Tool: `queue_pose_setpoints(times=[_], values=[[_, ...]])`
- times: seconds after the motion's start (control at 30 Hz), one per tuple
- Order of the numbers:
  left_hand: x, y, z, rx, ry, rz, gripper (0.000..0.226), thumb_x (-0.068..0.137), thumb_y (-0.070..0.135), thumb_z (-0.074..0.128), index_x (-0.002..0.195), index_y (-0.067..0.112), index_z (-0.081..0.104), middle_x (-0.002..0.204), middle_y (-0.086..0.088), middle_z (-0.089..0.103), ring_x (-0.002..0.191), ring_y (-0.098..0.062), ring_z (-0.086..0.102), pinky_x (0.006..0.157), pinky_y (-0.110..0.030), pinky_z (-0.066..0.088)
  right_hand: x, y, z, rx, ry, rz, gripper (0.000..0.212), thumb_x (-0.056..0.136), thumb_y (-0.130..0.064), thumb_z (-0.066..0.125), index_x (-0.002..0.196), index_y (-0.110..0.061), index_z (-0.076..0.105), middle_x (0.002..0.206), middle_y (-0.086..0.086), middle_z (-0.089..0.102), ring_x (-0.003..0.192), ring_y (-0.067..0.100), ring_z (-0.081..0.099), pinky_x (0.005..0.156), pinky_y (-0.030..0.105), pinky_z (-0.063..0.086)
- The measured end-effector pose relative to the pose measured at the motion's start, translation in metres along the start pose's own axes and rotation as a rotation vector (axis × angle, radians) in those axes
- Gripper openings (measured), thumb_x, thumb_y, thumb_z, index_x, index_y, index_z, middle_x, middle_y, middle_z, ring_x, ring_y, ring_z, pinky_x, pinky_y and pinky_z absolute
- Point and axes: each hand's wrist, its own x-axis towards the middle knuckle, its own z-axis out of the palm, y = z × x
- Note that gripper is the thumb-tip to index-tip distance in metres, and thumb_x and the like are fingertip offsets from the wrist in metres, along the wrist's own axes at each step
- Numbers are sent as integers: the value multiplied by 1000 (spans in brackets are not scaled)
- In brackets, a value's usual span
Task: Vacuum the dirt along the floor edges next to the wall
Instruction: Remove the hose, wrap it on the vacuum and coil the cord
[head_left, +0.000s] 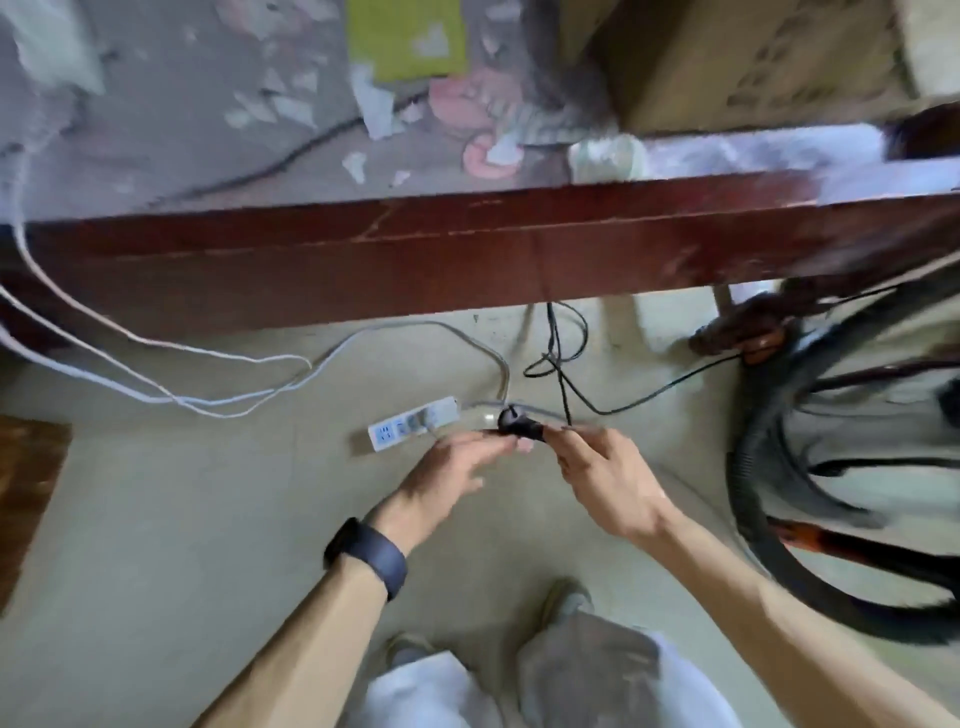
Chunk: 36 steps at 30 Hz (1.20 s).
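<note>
Pinching the plug (519, 423) beside the power strip (413, 423) with our right hand (605, 478), left hand (452, 470) spread, we judge it light and rigid: grip the body

Vacuum hose (748, 499) — blurred, cut off right

Both hands meet low over the floor (182, 519), w/ a black plug (511, 420) between them. R hand (602, 478) pinches the plug's rear; L hand (457, 470), dark wristband (369, 556) on the wrist, has near-straight fingers at its front (blurred). White power strip (410, 428) lies just beside, under the red-brown table (467, 249) edge. The plug's black cord (623, 400) trails right toward a black ribbed hose (753, 519). White cables (156, 384) at left.
</note>
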Motion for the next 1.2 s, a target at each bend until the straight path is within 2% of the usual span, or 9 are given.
queue_pose_setpoints(times=[0.13, 0.27, 0.37, 0.5, 0.67, 0.9, 1.03, 1.13, 1.2], values=[[-97, 95, 73, -104, 128, -83, 30, 95, 46, 58, 111, 22, 66, 110, 4, 73, 102, -9, 66, 96, -40, 48, -118, -55, -64, 27, 57, -35, 52, 107, -47, 48, 64, -17, 45, 57, -3, 37, 52, 12, 30, 51, 27, 27], [-190, 186, 133, 454, 199, 250, 30, 94, 39, 62, 121, 27, 54, 120, 7, 59, 110, -10, 56, 91, -19, 42, -235, -126, -125, 57, 93, -34, 55, 107, -33, 47, 53, -38, 54, 50, -7, 41, 50, 8, 34, 53, 26, 30], [-261, 252, 181, 927, -44, 388, 40, 100, 51, 42, 98, 23, 71, 103, 2, 71, 101, -17, 62, 86, -26, 46, -313, -165, -167, 199, 178, -48, 26, 82, -34, 45, 61, -19, 49, 54, -7, 41, 55, 11, 35, 58, 36, 32], [-325, 329, 252, 1313, -160, 604, 62, 100, 57, 40, 60, 12, 54, 61, -3, 56, 63, -21, 54, 59, -38, 38, -395, -196, -224, 264, 342, -82, 22, 72, -38, 48, 56, -30, 60, 52, -11, 46, 51, 5, 39, 54, 26, 34], [-354, 387, 334, 1050, -352, 650, 73, 86, 71, 45, 55, 6, 56, 53, 0, 49, 51, -17, 48, 56, -39, 41, -480, -181, -280, 427, 584, -110, 21, 73, -33, 58, 57, -23, 66, 58, -8, 55, 59, 10, 50, 63, 28, 43], [-403, 443, 433, 59, -524, 424, 58, 96, 44, 57, 46, 25, 35, 47, 5, 29, 45, -12, 33, 51, -26, 31, -557, -77, -275, 442, 801, 166, 53, 95, -67, 51, 75, -23, 70, 79, -5, 78, 88, 19, 71, 97, 44, 53], [-400, 438, 471, 353, -570, 481, 57, 69, 74, 67, 58, 21, 47, 54, 2, 47, 50, -15, 47, 54, -27, 40, -583, -43, -268, 515, 1101, 262, 68, 96, -81, 22, 62, -26, 45, 59, -8, 55, 56, 11, 54, 64, 33, 46], [-392, 401, 493, 825, -610, 481, 58, 79, 73, 52, 73, 15, 56, 55, -3, 59, 57, -24, 63, 65, -34, 51, -595, -39, -281, 423, 1127, 276, 50, 113, -44, 25, 67, -29, 39, 67, -6, 49, 64, 14, 47, 73, 38, 37], [-389, 373, 514, 761, -605, 371, 49, 97, 56, 45, 76, 12, 54, 49, -3, 54, 48, -24, 59, 56, -32, 53, -598, -40, -297, 406, 1078, 273, 43, 113, -24, 27, 78, -15, 50, 82, 10, 61, 81, 34, 58, 80, 46, 42]])
